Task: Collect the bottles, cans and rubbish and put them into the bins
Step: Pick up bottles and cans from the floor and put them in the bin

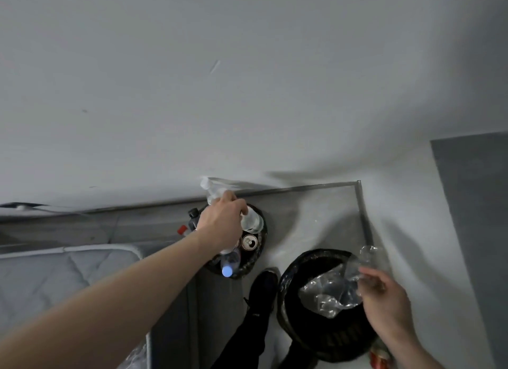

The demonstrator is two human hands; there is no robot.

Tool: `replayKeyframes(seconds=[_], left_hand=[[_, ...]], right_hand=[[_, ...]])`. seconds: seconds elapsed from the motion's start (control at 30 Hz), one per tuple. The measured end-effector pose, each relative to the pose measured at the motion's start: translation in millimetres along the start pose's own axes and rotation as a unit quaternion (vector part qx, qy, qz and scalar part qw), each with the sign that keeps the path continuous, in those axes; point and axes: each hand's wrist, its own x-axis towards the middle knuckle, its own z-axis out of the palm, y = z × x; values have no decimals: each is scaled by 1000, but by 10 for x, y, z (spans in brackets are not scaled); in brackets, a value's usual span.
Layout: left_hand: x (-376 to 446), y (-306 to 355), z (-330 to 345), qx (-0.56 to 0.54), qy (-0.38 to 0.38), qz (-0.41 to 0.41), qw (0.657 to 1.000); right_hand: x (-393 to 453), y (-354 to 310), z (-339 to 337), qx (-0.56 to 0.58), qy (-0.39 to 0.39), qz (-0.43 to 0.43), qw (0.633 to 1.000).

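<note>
My left hand (222,220) is closed around a clear plastic bottle (251,220) and holds it over the far black mesh bin (258,254) by the wall. That bin holds a can (249,242) with its top showing and a bottle with a pale blue cap (227,269). My right hand (384,300) grips a crumpled clear plastic wrapper (330,289) above the mouth of the near black mesh bin (291,313).
A mattress (55,280) lies at the lower left. Bottles with a black cap (193,213) and a red cap (182,229) stand beside the far bin. My dark shoe (264,286) is between the bins. A red object (380,356) lies under my right wrist.
</note>
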Motion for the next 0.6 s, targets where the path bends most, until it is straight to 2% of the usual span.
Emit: replayKeyframes(seconds=[0.17,0.3,0.47,0.6], left_hand=[[116,-23,109,64,-51,-2,997],[128,-30,148,117,-100,-10,988],[82,-95,211,155,-103,-11,982],[9,-175,279,116,-101,-34,988]], right_hand=[[69,404,148,-74,-49,65,994],[128,566,303,-105,-57,116,986],[34,469,412,-104,-110,147,978],[-85,362,515,-132,-119,203,963]])
